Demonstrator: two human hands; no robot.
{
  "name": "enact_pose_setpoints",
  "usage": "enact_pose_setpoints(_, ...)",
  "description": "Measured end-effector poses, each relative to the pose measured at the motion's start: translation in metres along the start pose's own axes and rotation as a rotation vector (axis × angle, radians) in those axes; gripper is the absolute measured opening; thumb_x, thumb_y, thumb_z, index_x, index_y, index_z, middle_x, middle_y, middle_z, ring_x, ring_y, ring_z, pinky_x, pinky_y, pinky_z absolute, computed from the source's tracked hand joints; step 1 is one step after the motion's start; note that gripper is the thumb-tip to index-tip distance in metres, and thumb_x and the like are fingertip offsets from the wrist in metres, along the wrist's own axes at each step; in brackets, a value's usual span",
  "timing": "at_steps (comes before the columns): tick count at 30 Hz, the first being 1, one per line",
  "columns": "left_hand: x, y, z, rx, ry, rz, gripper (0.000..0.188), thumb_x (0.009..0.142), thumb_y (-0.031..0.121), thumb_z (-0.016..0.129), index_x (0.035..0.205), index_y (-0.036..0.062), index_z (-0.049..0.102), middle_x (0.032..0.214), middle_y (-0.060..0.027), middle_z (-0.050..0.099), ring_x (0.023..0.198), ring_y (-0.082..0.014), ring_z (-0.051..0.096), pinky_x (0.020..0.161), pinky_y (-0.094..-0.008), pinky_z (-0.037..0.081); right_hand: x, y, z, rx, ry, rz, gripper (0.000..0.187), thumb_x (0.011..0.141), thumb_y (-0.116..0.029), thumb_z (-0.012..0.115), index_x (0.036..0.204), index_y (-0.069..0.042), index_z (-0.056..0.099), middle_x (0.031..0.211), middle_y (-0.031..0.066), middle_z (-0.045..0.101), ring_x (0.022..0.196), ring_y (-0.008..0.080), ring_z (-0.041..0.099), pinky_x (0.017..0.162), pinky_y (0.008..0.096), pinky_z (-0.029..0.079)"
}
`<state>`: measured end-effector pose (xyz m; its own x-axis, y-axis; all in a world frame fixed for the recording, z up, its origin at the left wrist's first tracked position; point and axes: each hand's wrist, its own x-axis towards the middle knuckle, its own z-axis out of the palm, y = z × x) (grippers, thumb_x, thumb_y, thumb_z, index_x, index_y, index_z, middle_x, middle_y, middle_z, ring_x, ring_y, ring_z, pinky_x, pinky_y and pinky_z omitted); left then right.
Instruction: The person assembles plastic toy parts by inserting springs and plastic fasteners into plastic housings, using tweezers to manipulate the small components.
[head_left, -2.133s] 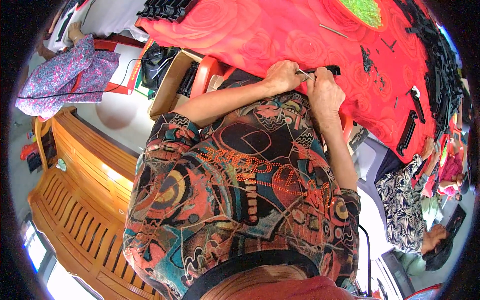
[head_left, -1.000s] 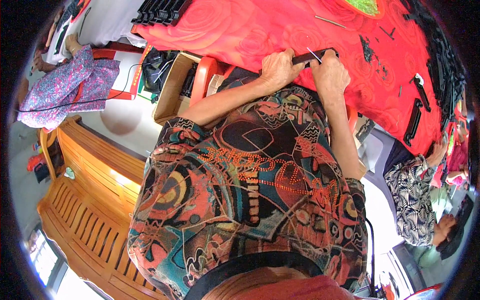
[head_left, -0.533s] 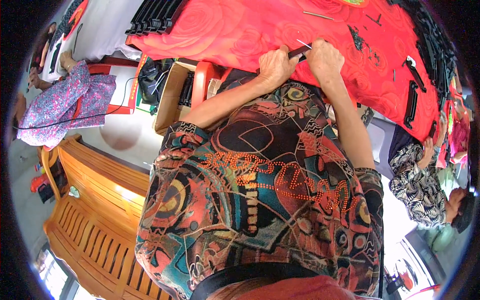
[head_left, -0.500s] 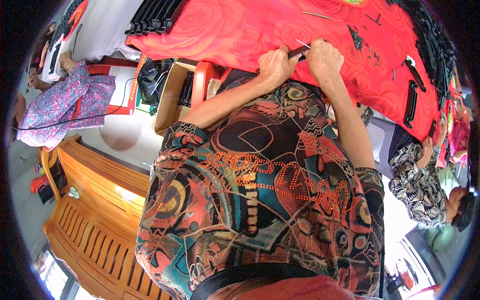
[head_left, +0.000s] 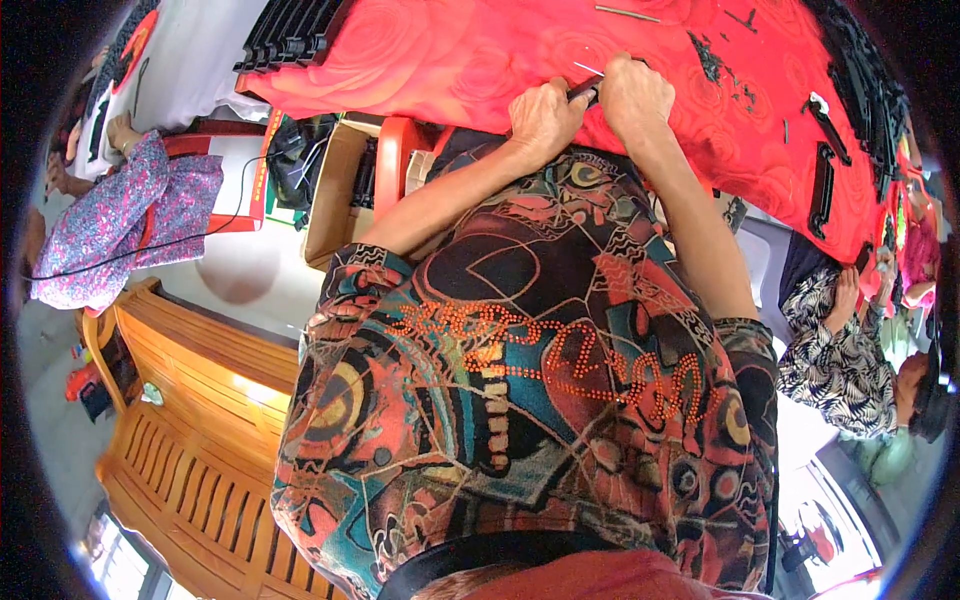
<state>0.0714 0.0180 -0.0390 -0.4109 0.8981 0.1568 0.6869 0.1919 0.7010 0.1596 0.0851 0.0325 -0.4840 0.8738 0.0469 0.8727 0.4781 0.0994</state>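
Observation:
My left hand [head_left: 547, 120] is closed round a dark, narrow plastic part [head_left: 583, 89] above the near edge of the red tablecloth. Close beside it, my right hand [head_left: 637, 97] is a fist at the far end of the same part. A thin, pale blade-like strip [head_left: 588, 69] sticks out leftward from the right fist; the rest of it is hidden by the fingers. On the cloth to the right lie black plastic scraps [head_left: 707, 58] and two long black plastic parts, one upright [head_left: 822, 190] and one slanting [head_left: 830, 128].
A row of black parts [head_left: 292, 38] lies at the table's left, and a heap of them [head_left: 868, 95] at its right. A thin rod [head_left: 627, 13] rests on the cloth. Below stand a cardboard box [head_left: 333, 195] and wooden bench [head_left: 200, 400]. Other people sit at both sides.
Both hands have shifted slightly away from me, still close together. The right wrist has turned, and less of the dark part shows between the hands.

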Motion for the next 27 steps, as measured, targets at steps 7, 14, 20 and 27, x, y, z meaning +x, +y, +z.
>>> enact_pose_setpoints(7, -0.004, 0.002, 0.001, 0.017, -0.038, -0.033, 0.038, 0.077, 0.036, 0.062, 0.074, -0.0011, 0.056, 0.064, -0.0249, 0.059, 0.063, -0.0409, 0.06, 0.056, -0.0501, 0.045, 0.001, 0.015, -0.008, 0.095, -0.196, -0.012, 0.028, 0.074, -0.027, 0.064, 0.086, -0.002, 0.065, 0.086, 0.0198, 0.065, 0.083, 0.0345, 0.064, 0.07, 0.0451, 0.051)
enact_pose_setpoints(14, -0.003, 0.01, -0.006, 0.087, -0.033, 0.036, 0.031, 0.075, 0.029, 0.062, 0.078, -0.0013, 0.057, 0.062, -0.0236, 0.059, 0.063, -0.039, 0.061, 0.055, -0.0491, 0.046, -0.004, 0.016, -0.004, 0.135, -0.146, 0.058, 0.033, 0.073, -0.031, 0.066, 0.089, -0.002, 0.065, 0.086, 0.0206, 0.064, 0.084, 0.0354, 0.063, 0.071, 0.0454, 0.051)
enact_pose_setpoints(20, -0.004, 0.009, -0.002, 0.132, -0.042, 0.049, 0.032, 0.075, 0.029, 0.063, 0.079, -0.0017, 0.057, 0.062, -0.023, 0.06, 0.063, -0.0378, 0.062, 0.056, -0.0485, 0.048, -0.011, 0.015, 0.002, 0.135, -0.08, 0.06, 0.021, 0.072, -0.021, 0.06, 0.082, -0.004, 0.067, 0.083, 0.0198, 0.065, 0.08, 0.0345, 0.064, 0.07, 0.0435, 0.052)
enact_pose_setpoints(27, -0.003, 0.009, -0.002, 0.153, -0.062, 0.036, 0.033, 0.075, 0.03, 0.062, 0.079, -0.002, 0.058, 0.064, -0.0238, 0.06, 0.065, -0.0376, 0.062, 0.059, -0.0482, 0.048, -0.015, 0.014, 0.011, 0.143, -0.041, 0.052, 0.021, 0.074, -0.022, 0.06, 0.08, -0.003, 0.065, 0.08, 0.0206, 0.064, 0.077, 0.0356, 0.064, 0.066, 0.0444, 0.052)
